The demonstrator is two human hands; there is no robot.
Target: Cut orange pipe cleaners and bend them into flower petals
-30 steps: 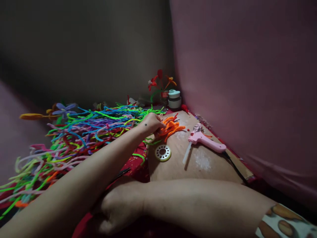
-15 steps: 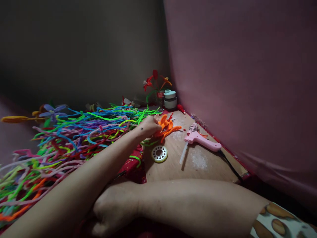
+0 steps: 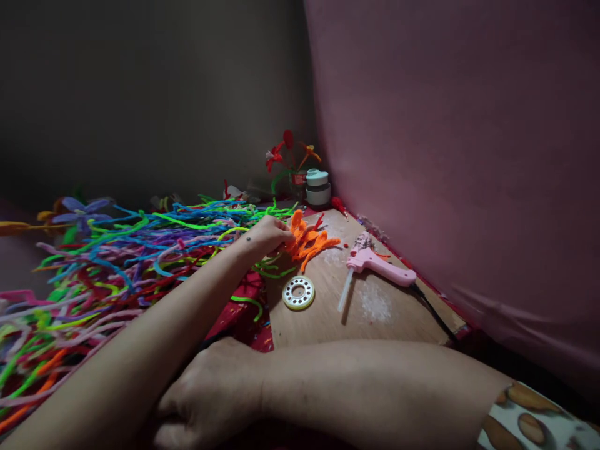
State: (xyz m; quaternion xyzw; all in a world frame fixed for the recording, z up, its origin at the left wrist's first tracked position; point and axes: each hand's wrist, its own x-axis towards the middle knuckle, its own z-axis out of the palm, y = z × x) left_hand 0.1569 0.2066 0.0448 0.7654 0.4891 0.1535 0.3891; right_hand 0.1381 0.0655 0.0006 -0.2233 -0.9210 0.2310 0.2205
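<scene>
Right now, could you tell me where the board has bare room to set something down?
Bare board lies between the white ring and glue gun. Crowded: orange pipe cleaners at the left hand, and the colourful heap.

The left grip (image 3: 267, 232) was closed on the orange bundle (image 3: 309, 240), its fingertips hidden behind knuckles and fuzz. The number of pieces held could not be counted. The right grip (image 3: 210, 394), well nearer the person than that hold, had its fingers tucked beneath the left forearm (image 3: 154, 337) and cut by the bottom edge; contents undetermined. Left of the hold, the pipe-cleaner pile (image 3: 117, 262) ran off the frame edge. Right of it, the glue gun's cord (image 3: 434, 315) vanished behind the right forearm (image 3: 375, 381). Beyond it, the jar (image 3: 318, 187) and flowers (image 3: 290, 153) were too dim for detail.
</scene>
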